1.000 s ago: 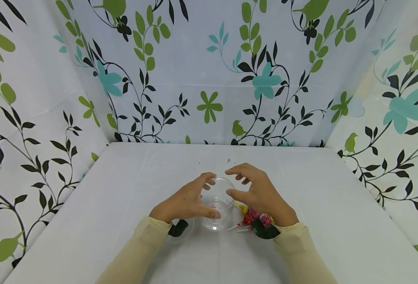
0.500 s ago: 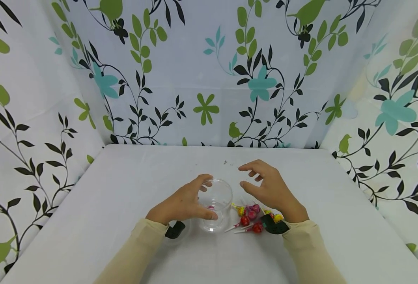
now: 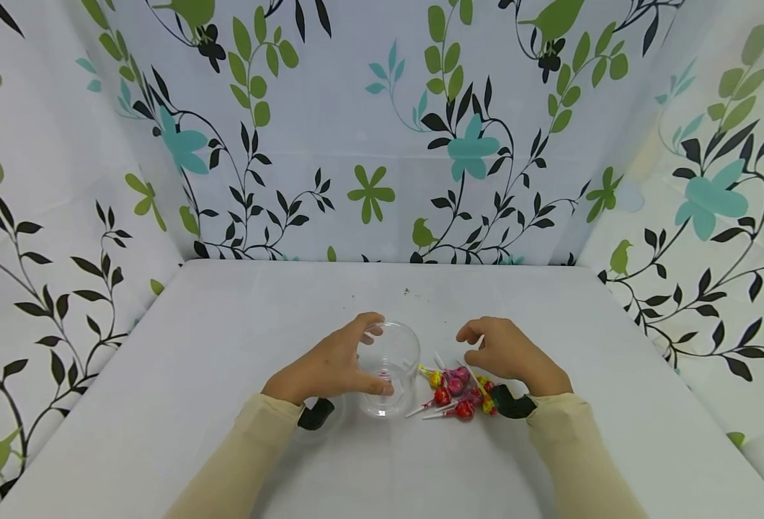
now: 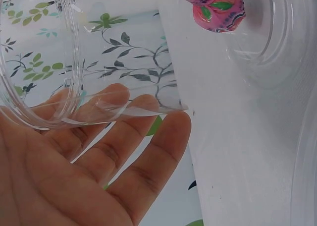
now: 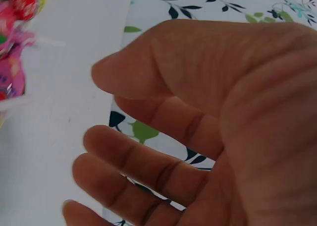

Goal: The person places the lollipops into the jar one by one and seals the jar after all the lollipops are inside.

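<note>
My left hand [image 3: 326,360] grips a clear plastic jar [image 3: 403,349] from its left side, thumb in front and fingers behind. In the left wrist view, the fingers lie along the jar's transparent wall [image 4: 133,52], and a pink-wrapped lollipop [image 4: 220,10] shows through the plastic near the base. My right hand [image 3: 512,353] holds nothing, its fingers loosely curled, just right of a pile of lollipops [image 3: 455,382] in red, pink and yellow wrappers. The right wrist view has part of that pile [image 5: 12,72] at its left edge, apart from the fingertips [image 5: 101,137].
A clear round item [image 3: 338,417] lies on the white table [image 3: 291,303] beside the left wrist, partly hidden by it. Tiny dark specks mark the table farther back. Patterned curtains [image 3: 369,130] enclose the back and both sides.
My right hand has moved right, away from the jar's mouth, then lowered beside the lollipops, uncovering more of the pile. My left hand keeps its grip on the jar.
</note>
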`<act>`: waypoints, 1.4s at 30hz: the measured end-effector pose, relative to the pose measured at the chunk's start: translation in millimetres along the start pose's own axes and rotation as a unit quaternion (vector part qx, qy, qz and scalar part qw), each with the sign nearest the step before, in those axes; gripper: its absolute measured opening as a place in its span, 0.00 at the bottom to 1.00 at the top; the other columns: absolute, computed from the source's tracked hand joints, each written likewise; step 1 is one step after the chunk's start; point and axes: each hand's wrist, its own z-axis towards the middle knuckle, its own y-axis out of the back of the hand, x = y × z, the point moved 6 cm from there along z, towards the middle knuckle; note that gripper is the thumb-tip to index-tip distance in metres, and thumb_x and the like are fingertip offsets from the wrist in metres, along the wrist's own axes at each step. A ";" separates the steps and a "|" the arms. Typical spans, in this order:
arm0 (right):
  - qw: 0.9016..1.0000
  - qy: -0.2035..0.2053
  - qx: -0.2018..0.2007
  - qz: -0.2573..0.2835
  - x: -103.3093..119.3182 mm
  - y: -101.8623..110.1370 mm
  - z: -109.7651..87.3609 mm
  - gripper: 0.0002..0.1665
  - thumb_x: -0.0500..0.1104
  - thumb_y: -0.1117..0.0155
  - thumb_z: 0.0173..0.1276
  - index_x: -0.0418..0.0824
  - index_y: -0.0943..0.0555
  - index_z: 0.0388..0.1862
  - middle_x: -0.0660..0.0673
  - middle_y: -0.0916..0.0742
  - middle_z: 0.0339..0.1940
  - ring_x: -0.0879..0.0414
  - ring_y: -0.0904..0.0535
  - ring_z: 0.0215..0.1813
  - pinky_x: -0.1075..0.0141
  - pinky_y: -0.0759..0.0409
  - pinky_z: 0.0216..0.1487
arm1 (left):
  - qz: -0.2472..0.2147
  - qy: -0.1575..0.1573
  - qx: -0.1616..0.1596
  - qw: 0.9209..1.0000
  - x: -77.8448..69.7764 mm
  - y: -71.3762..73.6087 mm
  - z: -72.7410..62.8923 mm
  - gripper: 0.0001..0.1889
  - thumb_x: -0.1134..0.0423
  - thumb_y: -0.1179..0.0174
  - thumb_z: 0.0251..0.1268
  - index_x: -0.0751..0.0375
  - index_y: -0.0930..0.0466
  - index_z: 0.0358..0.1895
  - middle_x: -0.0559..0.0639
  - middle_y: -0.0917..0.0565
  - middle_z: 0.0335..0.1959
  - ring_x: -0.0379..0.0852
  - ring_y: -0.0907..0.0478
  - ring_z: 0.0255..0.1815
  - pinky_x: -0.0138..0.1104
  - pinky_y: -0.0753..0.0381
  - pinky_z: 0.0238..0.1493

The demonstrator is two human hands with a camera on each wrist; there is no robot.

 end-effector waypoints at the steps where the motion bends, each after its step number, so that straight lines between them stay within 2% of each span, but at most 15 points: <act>1: 1.000 -0.005 0.008 -0.002 -2.6 -1.2 -0.8 0.16 0.37 0.29 0.66 0.37 0.14 0.53 0.38 0.13 0.48 0.48 0.19 0.46 0.53 0.15 0.47 | 0.000 0.000 0.000 1.000 -0.1 0.7 0.2 0.56 0.44 0.16 0.46 0.46 0.41 0.78 0.45 0.25 0.71 0.48 0.27 0.71 0.51 0.20 0.62; 7: 0.997 -0.030 0.062 0.015 -13.7 -11.1 -7.7 0.18 0.37 0.26 0.64 0.37 0.15 0.53 0.41 0.13 0.43 0.51 0.18 0.40 0.56 0.14 0.42 | -0.001 -0.002 0.000 1.000 -0.2 0.7 0.3 0.56 0.45 0.16 0.47 0.48 0.41 0.79 0.46 0.25 0.71 0.49 0.27 0.71 0.51 0.20 0.62; 11: 0.995 -0.047 0.081 0.025 -19.3 -17.9 -8.4 0.18 0.38 0.25 0.63 0.38 0.15 0.52 0.43 0.14 0.40 0.54 0.18 0.34 0.59 0.14 0.38 | -0.002 0.001 -0.002 1.000 0.1 0.8 -0.6 0.56 0.47 0.16 0.47 0.47 0.41 0.78 0.47 0.25 0.71 0.49 0.27 0.71 0.52 0.19 0.61; 17: 0.996 -0.036 0.079 0.026 -21.8 -28.2 -3.7 0.14 0.39 0.24 0.64 0.41 0.14 0.49 0.44 0.14 0.38 0.54 0.20 0.31 0.62 0.15 0.34 | -0.001 -0.003 -0.001 1.000 1.6 1.1 -0.7 0.56 0.46 0.16 0.47 0.47 0.41 0.78 0.47 0.25 0.71 0.49 0.27 0.71 0.51 0.19 0.61; 21: 0.997 -0.033 0.071 0.022 -22.0 -32.1 0.1 0.12 0.38 0.24 0.64 0.42 0.12 0.46 0.45 0.15 0.38 0.54 0.21 0.33 0.64 0.17 0.33 | -0.002 -0.009 0.002 1.000 2.1 1.1 0.2 0.56 0.45 0.16 0.47 0.47 0.41 0.79 0.47 0.25 0.71 0.50 0.27 0.71 0.51 0.20 0.62; 31: 0.996 -0.054 0.071 0.010 -17.7 -34.2 3.2 0.09 0.39 0.24 0.65 0.43 0.11 0.44 0.46 0.13 0.41 0.53 0.21 0.38 0.63 0.16 0.39 | -0.009 -0.009 0.003 1.000 0.9 0.8 1.2 0.57 0.46 0.16 0.48 0.52 0.42 0.79 0.47 0.26 0.71 0.53 0.27 0.71 0.53 0.20 0.62; 35: 0.997 -0.047 0.067 -0.008 -18.3 -35.8 5.6 0.10 0.40 0.23 0.64 0.43 0.10 0.45 0.47 0.12 0.42 0.54 0.21 0.40 0.60 0.15 0.44 | -0.010 -0.008 0.002 1.000 0.4 0.8 0.7 0.56 0.47 0.16 0.48 0.51 0.42 0.79 0.47 0.26 0.71 0.52 0.27 0.71 0.53 0.19 0.62; 38: 0.997 -0.040 0.059 -0.019 -18.5 -37.8 7.5 0.11 0.39 0.23 0.63 0.42 0.10 0.44 0.48 0.12 0.41 0.54 0.21 0.41 0.58 0.15 0.47 | -0.010 -0.006 0.000 1.000 0.4 0.8 0.5 0.56 0.47 0.16 0.48 0.49 0.41 0.79 0.47 0.26 0.71 0.51 0.27 0.71 0.53 0.19 0.62; 42: 0.997 -0.043 0.056 -0.032 -18.6 -42.4 9.4 0.12 0.38 0.22 0.61 0.41 0.10 0.45 0.49 0.13 0.38 0.54 0.21 0.38 0.59 0.16 0.46 | -0.010 -0.005 0.001 1.000 1.1 0.6 0.1 0.56 0.46 0.16 0.47 0.48 0.41 0.79 0.46 0.26 0.71 0.51 0.27 0.71 0.53 0.19 0.62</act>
